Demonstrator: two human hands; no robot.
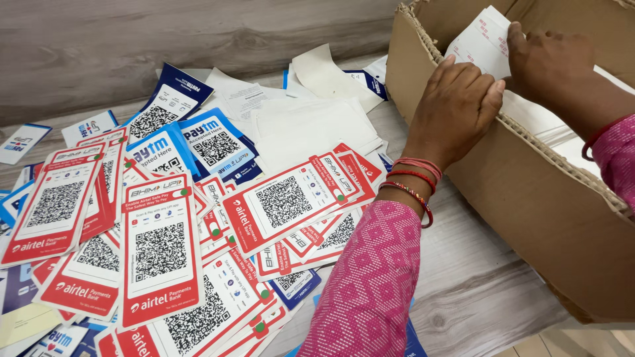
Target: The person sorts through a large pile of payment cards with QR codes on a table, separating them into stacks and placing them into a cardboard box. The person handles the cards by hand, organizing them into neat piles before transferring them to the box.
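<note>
My left hand [456, 109] rests over the near wall of an open brown cardboard box [529, 192], its fingers curled on the rim and touching a white sheet [479, 43]. My right hand [549, 63] is inside the box and grips that same white sheet from the right, its thumb on the paper. The sheet stands tilted up above the box's rim. More white sheets [536, 119] lie in the box below my hands. Both arms wear pink patterned sleeves, with red bangles on the wrists.
Several red-and-white code stickers [162, 248] and blue-and-white ones [211, 142] lie spread in an overlapping pile on the grey wood-grain table [476, 284]. White backing papers [311, 125] lie behind them. A grey wall panel [132, 46] runs along the back.
</note>
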